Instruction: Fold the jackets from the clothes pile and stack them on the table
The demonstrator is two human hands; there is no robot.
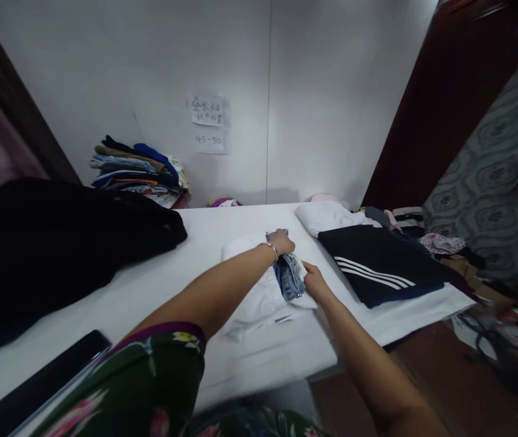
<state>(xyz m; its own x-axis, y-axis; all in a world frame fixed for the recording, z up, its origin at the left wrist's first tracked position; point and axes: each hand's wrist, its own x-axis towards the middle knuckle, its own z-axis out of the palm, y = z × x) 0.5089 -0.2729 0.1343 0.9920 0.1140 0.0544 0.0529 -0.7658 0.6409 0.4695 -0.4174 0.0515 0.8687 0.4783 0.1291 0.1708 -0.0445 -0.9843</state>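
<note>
A white garment lies bunched on the white table in front of me. On top of it is a piece of blue denim cloth with a pale strip along its right side; I cannot tell whether it is sewn to the white garment. My left hand, with a bracelet at the wrist, is closed over the far end of the denim. At the near right, my right hand pinches the denim's edge by the pale strip. Its fingertips are partly hidden.
Folded dark clothing with white stripes lies on the right, a white folded garment behind it. A large black garment covers the left side. Stacked clothes stand at the back left. A long dark object lies near left.
</note>
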